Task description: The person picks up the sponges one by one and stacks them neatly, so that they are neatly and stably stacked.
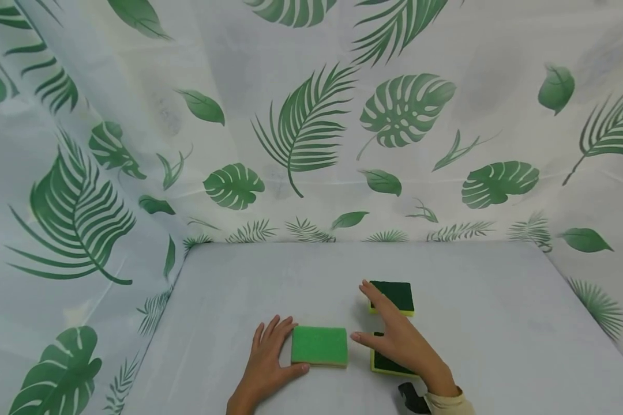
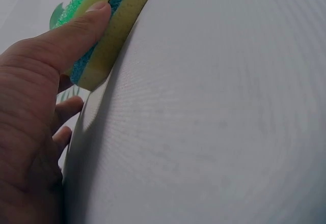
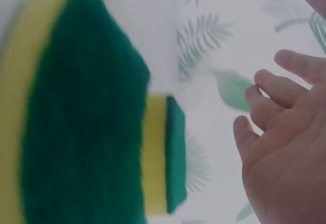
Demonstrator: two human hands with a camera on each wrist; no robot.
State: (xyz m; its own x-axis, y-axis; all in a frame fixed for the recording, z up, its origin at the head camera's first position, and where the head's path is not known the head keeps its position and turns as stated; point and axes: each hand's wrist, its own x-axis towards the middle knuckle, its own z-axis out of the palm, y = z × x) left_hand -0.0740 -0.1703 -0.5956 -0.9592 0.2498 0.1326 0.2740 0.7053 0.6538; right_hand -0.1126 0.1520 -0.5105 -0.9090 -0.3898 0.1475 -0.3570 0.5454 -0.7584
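Observation:
Two sponges lie stacked: a bright green-topped sponge (image 1: 319,344) over one whose blue layer (image 2: 83,67) shows above yellow foam in the left wrist view. My left hand (image 1: 266,360) holds this stack at its left end, thumb along the near side and index fingertip at the far left corner. My right hand (image 1: 402,340) hovers with thumb and fingers spread, holding nothing. Beneath and beside it are two dark green and yellow sponges, a far one (image 1: 397,295) and a near one (image 1: 389,363). The right hand partly covers both in the head view.
A white tabletop (image 1: 228,288) carries the sponges. Behind and at both sides hangs a white curtain (image 1: 332,219) printed with green leaves. A small black object (image 1: 412,397) shows beside the right wrist, by a light sleeve (image 1: 449,402).

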